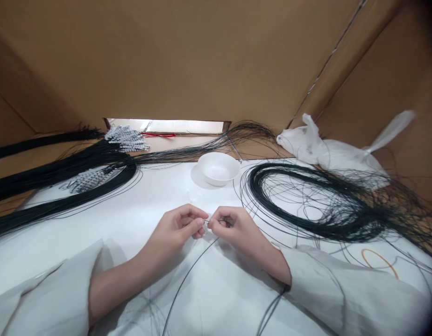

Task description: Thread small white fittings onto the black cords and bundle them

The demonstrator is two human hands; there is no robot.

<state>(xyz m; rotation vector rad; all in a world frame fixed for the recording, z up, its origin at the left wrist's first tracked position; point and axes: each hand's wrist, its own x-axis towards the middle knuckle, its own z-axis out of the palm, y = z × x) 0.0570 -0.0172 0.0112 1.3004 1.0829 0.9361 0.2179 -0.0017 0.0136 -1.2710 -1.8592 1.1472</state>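
Both of my hands meet over the white tabletop, fingertips almost touching. Between thumb and forefinger, my left hand pinches a thin black cord. My right hand is closed on the same cord, just to the right. A length of this black cord curves down from under the hands toward the near edge. Whatever small part sits at the fingertips is too small to make out. Behind the hands stands a white bowl, its contents not visible.
A large coil of black cord lies at the right, near a white plastic bag and an orange rubber band. Black cord bundles with black-and-white striped pieces lie left. Cardboard walls surround the table.
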